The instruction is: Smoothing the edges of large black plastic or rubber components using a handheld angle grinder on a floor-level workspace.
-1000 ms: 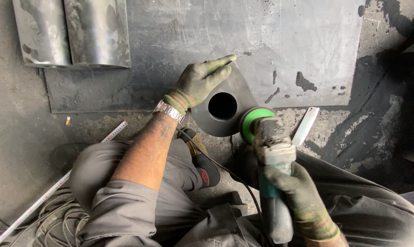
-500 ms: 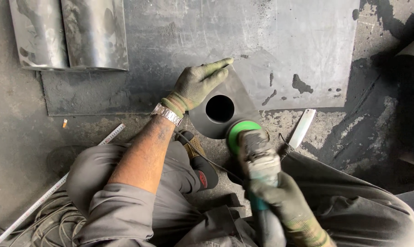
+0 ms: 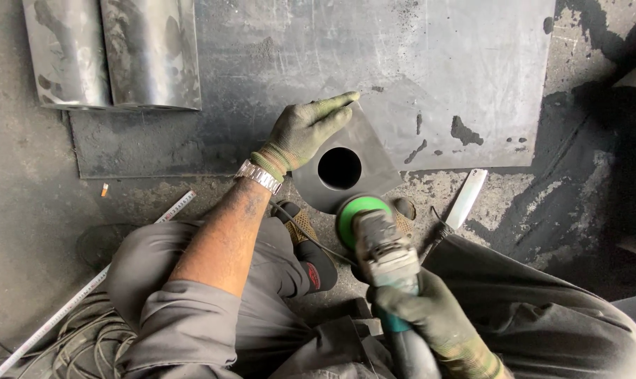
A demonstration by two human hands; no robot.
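Observation:
A dark metal plate with a round hole [image 3: 363, 151] lies tilted on the big steel sheet [image 3: 437, 77]. My left hand [image 3: 305, 130], in a green glove, presses flat on the plate's upper left corner. My right hand [image 3: 430, 321], also gloved, grips the body of an angle grinder [image 3: 387, 253]. Its green disc [image 3: 354, 213] sits at the plate's lower edge, just below the hole. A wristwatch [image 3: 259, 175] shows on my left wrist.
Two curved metal pieces [image 3: 114, 52] lie at the top left on the sheet. A steel ruler [image 3: 86, 288] runs diagonally at the left, over coiled cable [image 3: 86, 344]. A small white strip [image 3: 467, 198] lies right of the plate. My foot [image 3: 311, 253] rests under the plate.
The grinder and my right hand have moved left, bringing the green disc from the plate's right side to its lower edge under the hole. My left hand stays pressed on the plate.

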